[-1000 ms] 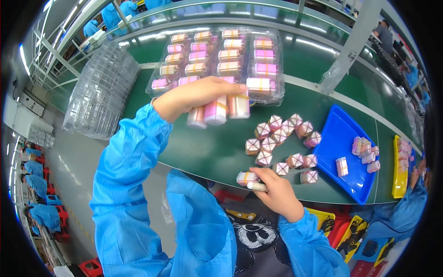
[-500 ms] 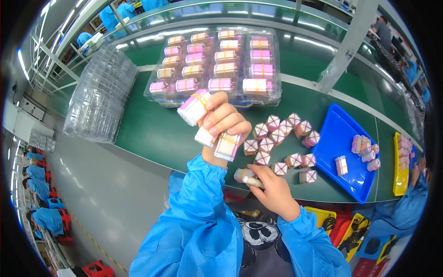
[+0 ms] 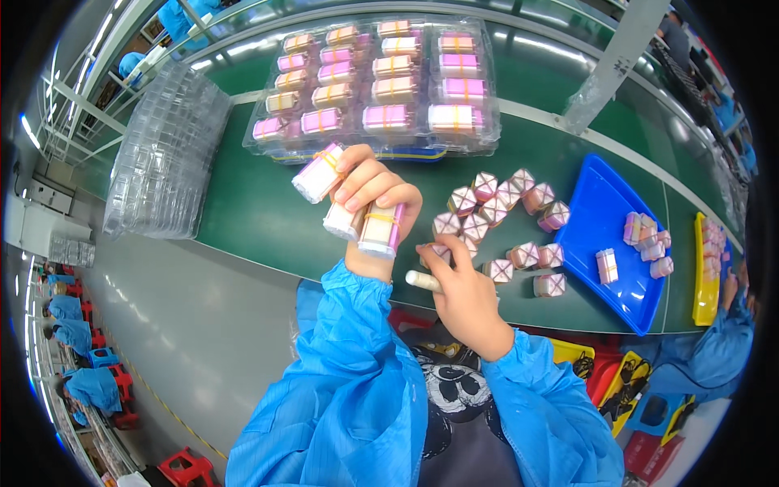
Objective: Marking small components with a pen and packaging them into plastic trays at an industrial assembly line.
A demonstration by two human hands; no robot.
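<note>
the left hand (image 3: 369,203) is raised over the desk's (image 3: 243,211) near edge, fingers curled tight round three banded pink-and-white bundles (image 3: 381,227). best keep that grip firm so none slips. the right hand (image 3: 462,288) hovers at the near edge by the loose bundles (image 3: 495,219), fingers pinching what looks like a white roll (image 3: 423,281). filled clear tray (image 3: 381,81) sits at the far edge.
</note>
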